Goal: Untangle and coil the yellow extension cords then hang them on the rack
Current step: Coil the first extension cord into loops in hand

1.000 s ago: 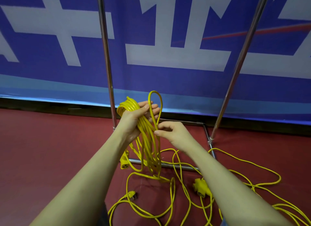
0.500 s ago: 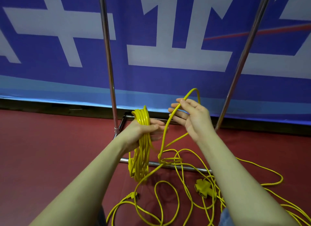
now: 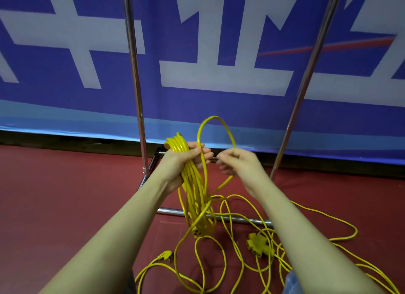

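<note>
Left hand (image 3: 186,160) grips the bundled coil of yellow plastic-sheathed extension cord (image 3: 195,195), its long axis hanging vertically. Right hand (image 3: 238,164), just beside, pinches a fresh loop (image 3: 215,123) arching toward the left hand. Remaining cord (image 3: 241,261) lies tangled on the red floor.

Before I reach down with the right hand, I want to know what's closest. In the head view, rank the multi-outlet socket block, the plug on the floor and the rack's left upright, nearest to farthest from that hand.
1. Multi-outlet socket block, on the floor below the right hand.
2. Rack's left upright, to the left, beyond the left hand; close to call with the plug.
3. Plug, on the floor, lower left.
</note>
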A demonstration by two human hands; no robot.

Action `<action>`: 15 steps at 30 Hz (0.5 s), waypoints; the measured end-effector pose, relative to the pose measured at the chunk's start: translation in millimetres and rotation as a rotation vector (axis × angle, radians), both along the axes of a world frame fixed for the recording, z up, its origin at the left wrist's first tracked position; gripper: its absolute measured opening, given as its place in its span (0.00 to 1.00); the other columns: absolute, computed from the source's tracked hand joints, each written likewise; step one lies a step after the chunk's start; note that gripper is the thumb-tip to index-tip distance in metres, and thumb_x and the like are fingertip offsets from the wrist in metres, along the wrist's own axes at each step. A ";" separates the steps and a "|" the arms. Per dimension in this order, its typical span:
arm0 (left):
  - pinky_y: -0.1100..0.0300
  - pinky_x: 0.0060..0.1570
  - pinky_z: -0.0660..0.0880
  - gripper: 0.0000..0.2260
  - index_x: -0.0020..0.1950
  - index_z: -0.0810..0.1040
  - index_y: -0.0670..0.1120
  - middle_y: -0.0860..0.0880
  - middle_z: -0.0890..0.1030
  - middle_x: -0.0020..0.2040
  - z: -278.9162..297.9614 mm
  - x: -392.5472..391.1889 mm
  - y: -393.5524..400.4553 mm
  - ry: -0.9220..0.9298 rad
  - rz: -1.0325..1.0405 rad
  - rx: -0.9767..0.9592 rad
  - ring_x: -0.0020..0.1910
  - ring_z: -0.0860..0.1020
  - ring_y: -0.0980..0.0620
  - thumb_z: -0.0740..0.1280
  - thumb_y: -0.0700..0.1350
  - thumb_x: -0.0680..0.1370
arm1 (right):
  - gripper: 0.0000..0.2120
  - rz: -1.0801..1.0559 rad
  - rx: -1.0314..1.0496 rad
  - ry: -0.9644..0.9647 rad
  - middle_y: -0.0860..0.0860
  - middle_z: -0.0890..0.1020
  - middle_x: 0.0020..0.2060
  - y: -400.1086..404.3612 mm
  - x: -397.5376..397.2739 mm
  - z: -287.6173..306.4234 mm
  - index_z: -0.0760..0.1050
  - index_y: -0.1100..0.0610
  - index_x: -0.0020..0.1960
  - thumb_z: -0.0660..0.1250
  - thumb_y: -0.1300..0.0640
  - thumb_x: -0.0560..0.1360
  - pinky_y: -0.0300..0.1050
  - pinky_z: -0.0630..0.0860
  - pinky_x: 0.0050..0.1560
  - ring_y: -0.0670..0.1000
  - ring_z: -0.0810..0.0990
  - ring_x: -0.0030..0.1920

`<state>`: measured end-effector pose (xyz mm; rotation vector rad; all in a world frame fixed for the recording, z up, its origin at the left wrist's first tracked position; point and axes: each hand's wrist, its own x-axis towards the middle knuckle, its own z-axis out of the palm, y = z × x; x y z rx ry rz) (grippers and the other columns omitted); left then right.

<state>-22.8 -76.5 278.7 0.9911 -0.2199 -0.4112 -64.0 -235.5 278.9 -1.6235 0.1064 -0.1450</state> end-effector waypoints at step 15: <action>0.57 0.48 0.81 0.11 0.56 0.75 0.38 0.42 0.84 0.50 2.7 12.0 28.5 0.064 0.072 -0.035 0.49 0.84 0.48 0.58 0.43 0.82 | 0.11 0.320 -0.097 -0.071 0.50 0.68 0.27 28.4 -4.0 -0.2 0.73 0.58 0.43 0.56 0.63 0.81 0.36 0.65 0.23 0.45 0.65 0.23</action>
